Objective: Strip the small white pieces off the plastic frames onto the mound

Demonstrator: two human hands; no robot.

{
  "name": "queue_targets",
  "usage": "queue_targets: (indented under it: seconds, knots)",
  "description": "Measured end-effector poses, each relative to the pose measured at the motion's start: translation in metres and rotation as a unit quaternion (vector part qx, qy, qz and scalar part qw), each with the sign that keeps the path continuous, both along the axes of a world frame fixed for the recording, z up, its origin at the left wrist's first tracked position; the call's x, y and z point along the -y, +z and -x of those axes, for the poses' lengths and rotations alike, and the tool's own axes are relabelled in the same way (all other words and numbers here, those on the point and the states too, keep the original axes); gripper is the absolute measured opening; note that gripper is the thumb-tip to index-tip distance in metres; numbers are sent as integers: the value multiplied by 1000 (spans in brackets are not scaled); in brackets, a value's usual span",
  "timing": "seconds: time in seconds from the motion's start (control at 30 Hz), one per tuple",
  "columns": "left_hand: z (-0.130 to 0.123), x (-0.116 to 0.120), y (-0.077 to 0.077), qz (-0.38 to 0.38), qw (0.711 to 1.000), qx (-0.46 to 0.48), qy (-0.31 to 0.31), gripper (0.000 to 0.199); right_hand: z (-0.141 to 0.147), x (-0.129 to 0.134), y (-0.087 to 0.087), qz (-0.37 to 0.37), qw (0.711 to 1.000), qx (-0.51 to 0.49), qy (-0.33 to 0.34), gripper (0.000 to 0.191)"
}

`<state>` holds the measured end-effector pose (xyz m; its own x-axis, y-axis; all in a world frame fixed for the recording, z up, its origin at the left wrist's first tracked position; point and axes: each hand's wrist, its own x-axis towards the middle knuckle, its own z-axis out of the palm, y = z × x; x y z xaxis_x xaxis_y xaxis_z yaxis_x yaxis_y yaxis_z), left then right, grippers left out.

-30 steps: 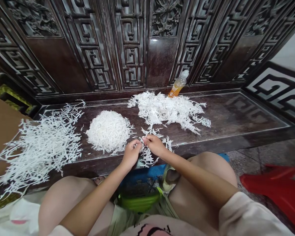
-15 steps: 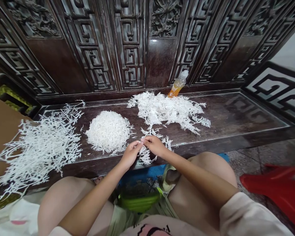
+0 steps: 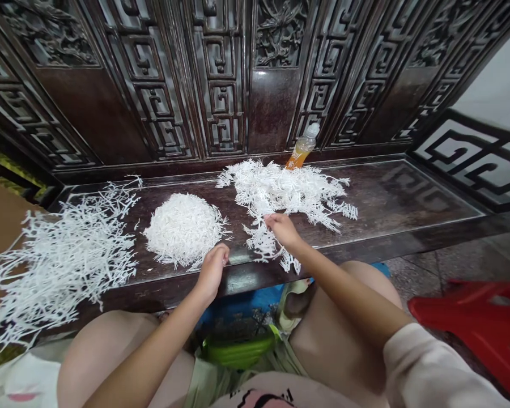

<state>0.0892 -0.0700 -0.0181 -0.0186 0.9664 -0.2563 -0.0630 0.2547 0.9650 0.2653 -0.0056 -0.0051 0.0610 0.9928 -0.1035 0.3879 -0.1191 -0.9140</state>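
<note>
Sprig (image 3: pixel 261 242) lies near the bench (image 3: pixel 425 198) front edge, below the right pile (image 3: pixel 276 187). Right hand (image 3: pixel 284 231) appears to pinch its stem. Left hand (image 3: pixel 212 265) is curled beside the middle pile (image 3: pixel 185 229); contents cannot be told. Step in hand: apparently sprig positioning. Next move likely calls for a steady stem grip. Bottle (image 3: pixel 301 152) lettering: illegible.

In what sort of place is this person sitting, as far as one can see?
Probably a living room in a home, though I cannot be sure: a dark wooden bench with an ornate carved back, and a drink bottle behind a heap of white branched pieces, suggest it.
</note>
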Motion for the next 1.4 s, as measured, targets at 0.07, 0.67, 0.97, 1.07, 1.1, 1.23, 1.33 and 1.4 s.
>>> queue_targets:
  seconds: [0.07, 0.67, 0.97, 1.07, 1.1, 1.23, 1.33, 1.4]
  knots:
    - [1, -5, 1, 51, 997, 65, -8, 16, 5, 3, 0, 10, 997, -17, 78, 35]
    - [-10, -1, -8, -24, 988, -84, -127, 37, 29, 29, -15, 19, 976, 9, 218, 37]
    - [-8, -4, -8, 9, 982, -109, -151, 27, 28, 30, -12, 24, 979, 22, 202, 38]
    - [-9, -3, -9, 19, 983, -89, -159, 25, 28, 29, -10, 0, 978, 55, 199, 39]
    - [-10, -3, -9, 25, 985, -79, -151, 25, 28, 29, -9, -6, 976, 61, 209, 39]
    - [-11, -1, -10, 29, 988, -72, -134, 32, 28, 29, -7, -10, 968, 67, 241, 39]
    - [-10, -1, -12, 14, 986, -80, -143, 33, 28, 31, -5, -13, 967, 74, 242, 40]
    - [-10, -1, -13, 5, 986, -84, -144, 31, 29, 31, -5, -15, 968, 79, 238, 39]
